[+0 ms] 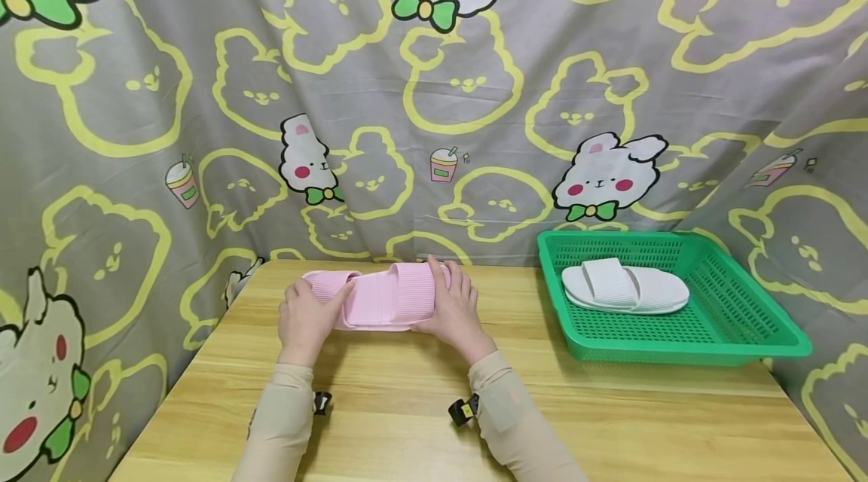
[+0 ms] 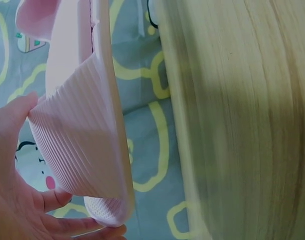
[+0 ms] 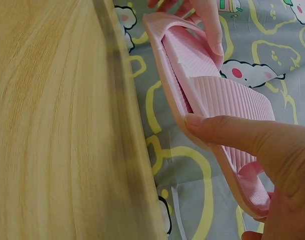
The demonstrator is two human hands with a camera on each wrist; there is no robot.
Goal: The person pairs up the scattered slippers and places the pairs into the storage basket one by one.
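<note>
A pair of pale pink slide slippers with broad ribbed straps is fitted together, one strap toward each end. Gripped at both ends, the pair runs lengthwise along the wooden table's far edge, left of its middle.

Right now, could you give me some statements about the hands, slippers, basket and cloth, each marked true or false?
1. The left hand holds the pink slippers. True.
2. The right hand holds nothing. False: it holds the pink slippers too.
3. White slippers lie inside the green basket. True.
4. The cloth behind is plain. False: it bears cartoon animals.
</note>
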